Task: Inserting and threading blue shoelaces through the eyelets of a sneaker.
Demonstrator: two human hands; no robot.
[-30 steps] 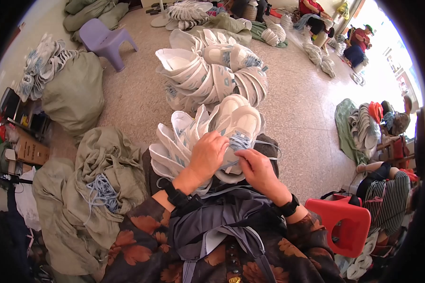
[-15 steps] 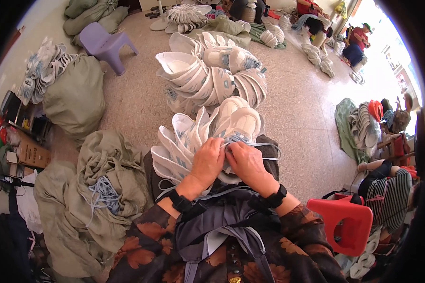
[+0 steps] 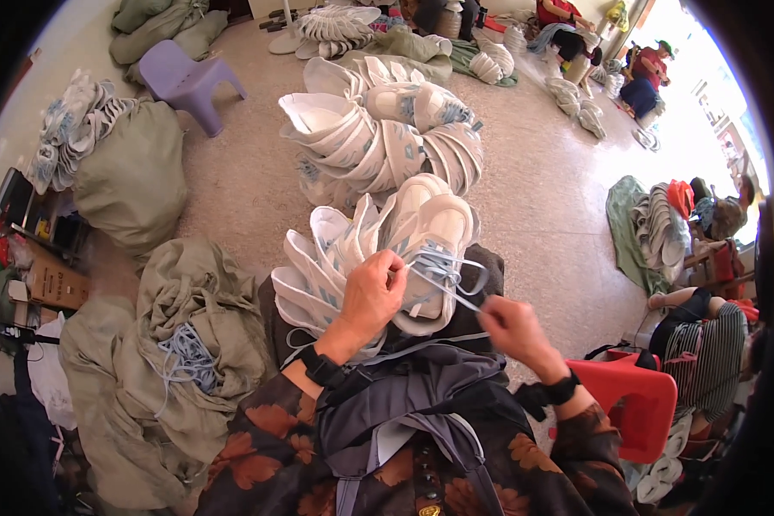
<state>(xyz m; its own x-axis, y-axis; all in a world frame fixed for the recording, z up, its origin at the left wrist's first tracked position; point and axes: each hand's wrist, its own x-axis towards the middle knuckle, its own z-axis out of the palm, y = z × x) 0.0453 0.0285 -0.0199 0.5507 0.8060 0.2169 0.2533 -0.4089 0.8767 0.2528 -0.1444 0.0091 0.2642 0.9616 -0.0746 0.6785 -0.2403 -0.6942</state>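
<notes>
A white and pale-grey sneaker upper (image 3: 445,225) lies in my lap, its toe pointing away from me and light blue shoelace (image 3: 445,288) crossing its front. My left hand (image 3: 371,297) is closed in a pinch at the left side of the lacing, with lace at its fingertips. Off to the right of the upper, my right hand (image 3: 518,329) is closed on the lace and slightly blurred. A strand runs taut between the two hands, and a loose loop curls above it. More uppers (image 3: 305,279) lean in a row against the left side of this one.
Beyond my lap a coiled stack of uppers (image 3: 378,142) rests on the floor. At left a bundle of blue laces (image 3: 189,357) lies on green cloth (image 3: 129,413). A purple chair (image 3: 181,73) stands far left, a red stool (image 3: 636,396) at right. Other people sit around the room.
My right hand has moved right and toward me, drawing the lace out from the upper. My left hand has stayed near the lacing. The upper's front now shows between the hands.
</notes>
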